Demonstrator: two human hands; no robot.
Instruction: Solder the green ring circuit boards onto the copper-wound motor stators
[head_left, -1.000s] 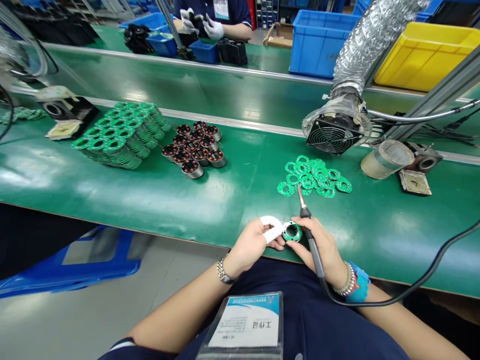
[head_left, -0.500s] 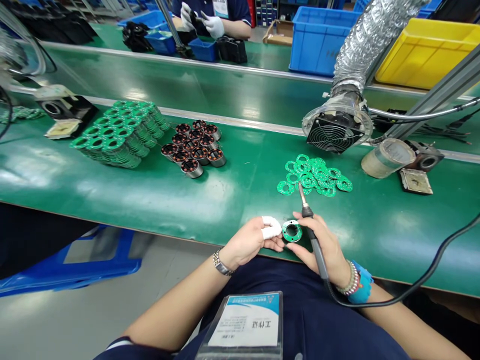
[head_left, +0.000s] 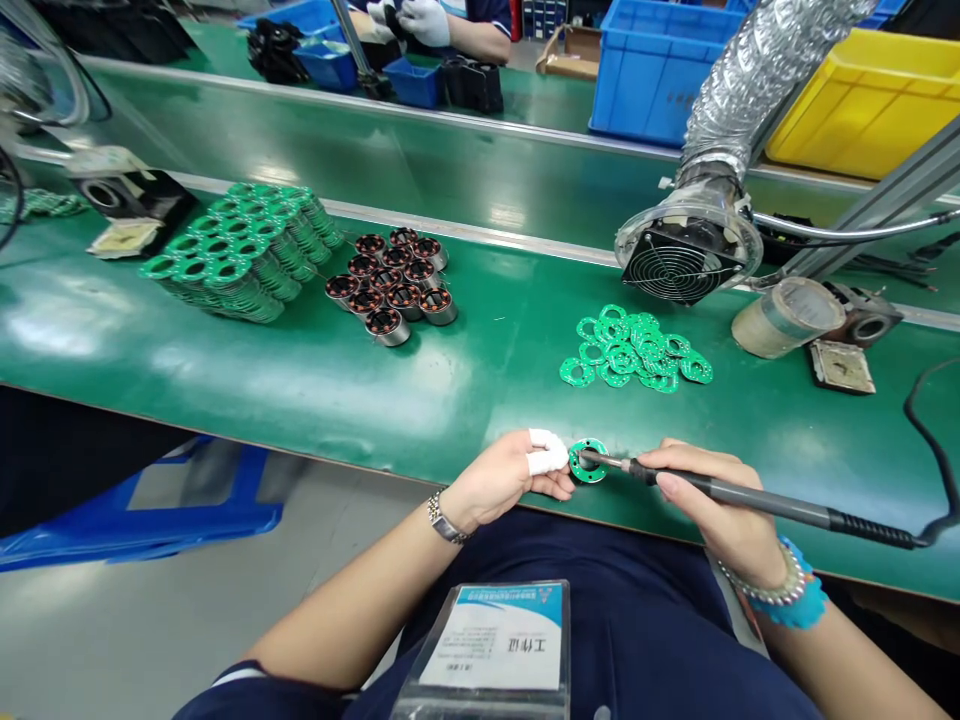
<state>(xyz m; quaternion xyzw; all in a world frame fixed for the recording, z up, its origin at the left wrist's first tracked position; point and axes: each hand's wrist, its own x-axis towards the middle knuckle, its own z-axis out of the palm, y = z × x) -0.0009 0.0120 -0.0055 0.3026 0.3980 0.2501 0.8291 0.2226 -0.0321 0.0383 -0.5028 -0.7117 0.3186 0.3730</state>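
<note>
Near the bench's front edge, my left hand (head_left: pixel 525 466) grips a ring-shaped green circuit board (head_left: pixel 598 474) by its left side; white covers wrap the thumb and a finger. Whether a motor stator sits beneath the board is hard to make out. My right hand (head_left: pixel 724 505) is closed round the grey handle of a soldering iron (head_left: pixel 795 508). The iron points left, its metal tip over the ring's inner edge. Beyond my hands lies a loose pile of green ring boards (head_left: pixel 637 348).
Copper-wound stators (head_left: pixel 390 285) stand grouped left of centre, beside stacked green board panels (head_left: pixel 244 245). A fume fan (head_left: pixel 679 268) on a silver duct hangs at the back right. Near it are a round tub (head_left: pixel 786 318) and a sponge holder (head_left: pixel 841 366). A gloved co-worker (head_left: pixel 450 25) sits opposite.
My right hand has let go of the board and moved right. The soldering iron has swung from pointing away to pointing left, its tip now at the board.
</note>
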